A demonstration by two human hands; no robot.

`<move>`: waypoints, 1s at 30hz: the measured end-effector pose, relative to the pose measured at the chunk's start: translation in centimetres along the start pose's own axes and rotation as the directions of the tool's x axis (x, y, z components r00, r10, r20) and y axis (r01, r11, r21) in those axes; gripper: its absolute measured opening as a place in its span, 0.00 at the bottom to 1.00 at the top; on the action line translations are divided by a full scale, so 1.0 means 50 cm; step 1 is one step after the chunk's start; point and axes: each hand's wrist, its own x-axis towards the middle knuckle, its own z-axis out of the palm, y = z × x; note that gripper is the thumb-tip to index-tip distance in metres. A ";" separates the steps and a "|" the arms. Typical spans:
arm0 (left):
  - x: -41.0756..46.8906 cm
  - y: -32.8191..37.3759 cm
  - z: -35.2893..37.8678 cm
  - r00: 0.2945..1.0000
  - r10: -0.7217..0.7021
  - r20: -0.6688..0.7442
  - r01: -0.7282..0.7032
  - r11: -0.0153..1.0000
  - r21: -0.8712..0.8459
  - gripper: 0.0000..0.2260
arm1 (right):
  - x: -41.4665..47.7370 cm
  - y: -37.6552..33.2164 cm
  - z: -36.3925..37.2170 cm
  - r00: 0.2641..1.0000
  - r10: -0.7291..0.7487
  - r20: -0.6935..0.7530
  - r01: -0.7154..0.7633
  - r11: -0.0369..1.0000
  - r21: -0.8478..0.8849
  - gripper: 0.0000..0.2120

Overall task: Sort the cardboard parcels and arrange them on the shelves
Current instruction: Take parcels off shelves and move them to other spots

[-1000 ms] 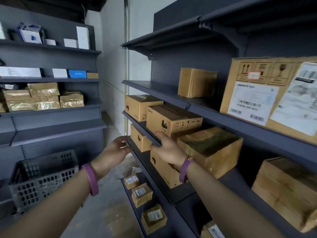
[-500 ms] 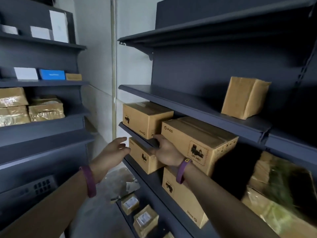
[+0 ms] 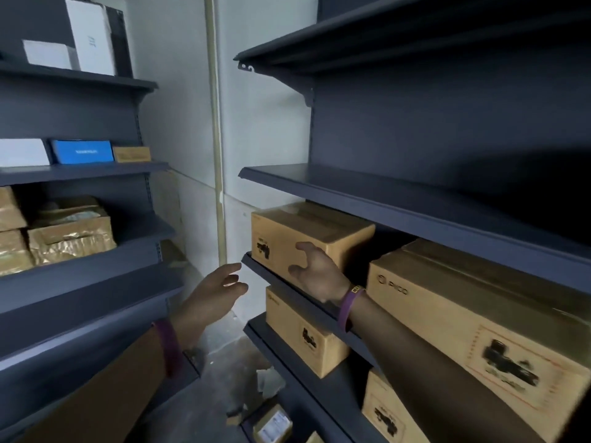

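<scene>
A small cardboard box (image 3: pixel 307 231) sits at the left end of the middle shelf (image 3: pixel 256 266) of the dark shelving in the centre of the frame. The right hand (image 3: pixel 315 273) is up in front of the box's near corner, its grip wide, thumb and fingers spread and closed on nothing. Whether it touches the cardboard cannot be told. The left hand (image 3: pixel 217 292) hangs in the gap left of the shelf end, fingers straight and loose, grip wide and empty, apart from the box. Each wrist wears a purple band (image 3: pixel 350 303).

To the right on the same shelf lies a large box (image 3: pixel 479 314), just beside the small one. One shelf down, a medium box (image 3: pixel 303 330) stands below the right hand, with another box (image 3: pixel 390 410) at lower right. A labelled parcel (image 3: pixel 271 425) shows at the bottom edge. At the left of the frame, a second rack holds gold-wrapped parcels (image 3: pixel 70 238), a blue box (image 3: pixel 82 151) and white boxes (image 3: pixel 89 36).
</scene>
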 end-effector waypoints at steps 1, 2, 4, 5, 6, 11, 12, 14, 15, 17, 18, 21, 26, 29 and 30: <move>0.041 -0.005 -0.014 1.000 0.002 -0.007 -0.002 1.000 0.009 0.20 | 0.043 0.004 0.016 1.000 0.000 -0.026 0.000 1.000 -0.016 0.28; 0.082 -0.010 -0.029 1.000 0.002 -0.013 -0.001 1.000 0.023 0.20 | 0.086 0.009 0.033 0.999 -0.003 -0.051 0.001 0.999 -0.041 0.27; 0.163 -0.019 -0.055 1.000 -0.003 -0.027 0.004 0.999 0.043 0.20 | 0.160 0.019 0.062 0.995 -0.005 -0.097 -0.005 0.995 -0.100 0.27; 0.201 -0.022 -0.064 0.999 -0.009 -0.032 0.010 0.999 0.046 0.20 | 0.189 0.023 0.070 0.992 0.001 -0.128 -0.018 0.990 -0.139 0.27; 0.237 -0.023 -0.071 0.999 -0.017 -0.030 0.019 0.999 0.050 0.20 | 0.214 0.030 0.075 0.986 0.010 -0.166 -0.042 0.981 -0.189 0.27; 0.376 -0.016 -0.046 0.999 -0.005 0.035 0.002 0.996 0.086 0.21 | 0.279 0.100 0.051 0.945 0.098 -0.311 -0.241 0.852 -0.465 0.26; 0.402 -0.017 -0.036 0.998 -0.006 0.057 0.002 0.997 0.083 0.22 | 0.287 0.120 0.045 0.934 0.128 -0.333 -0.284 0.832 -0.477 0.26; 0.453 -0.019 -0.017 0.995 -0.012 0.103 0.005 0.997 0.071 0.25 | 0.294 0.150 0.036 0.909 0.163 -0.384 -0.336 0.832 -0.442 0.26; 0.480 -0.020 -0.009 0.993 -0.007 0.120 -0.001 0.998 0.069 0.26 | 0.296 0.161 0.033 0.897 0.170 -0.408 -0.345 0.847 -0.406 0.27; 0.535 -0.021 0.000 0.990 0.003 0.139 -0.013 0.997 0.075 0.28 | 0.304 0.174 0.027 0.874 0.195 -0.445 -0.347 0.892 -0.290 0.27; 0.566 -0.024 0.001 0.990 0.008 0.140 -0.018 0.997 0.073 0.29 | 0.313 0.185 0.022 0.856 0.218 -0.468 -0.351 0.910 -0.219 0.27; 0.659 -0.026 0.000 0.990 0.047 0.134 -0.052 0.998 0.036 0.31 | 0.338 0.210 0.013 0.787 0.349 -0.509 -0.362 0.929 0.077 0.22; 0.796 -0.023 0.004 0.948 0.009 0.319 0.000 1.000 -0.029 0.27 | 0.349 0.227 0.018 0.642 0.592 -0.486 -0.084 0.685 0.724 0.20; 0.849 -0.028 0.025 0.876 -0.015 0.481 0.055 0.996 -0.069 0.29 | 0.351 0.222 0.015 0.587 0.658 -0.471 -0.070 0.621 0.780 0.20; 0.855 -0.028 0.036 0.862 -0.001 0.507 0.054 0.994 -0.091 0.26 | 0.352 0.221 0.015 0.570 0.680 -0.461 -0.082 0.606 0.791 0.19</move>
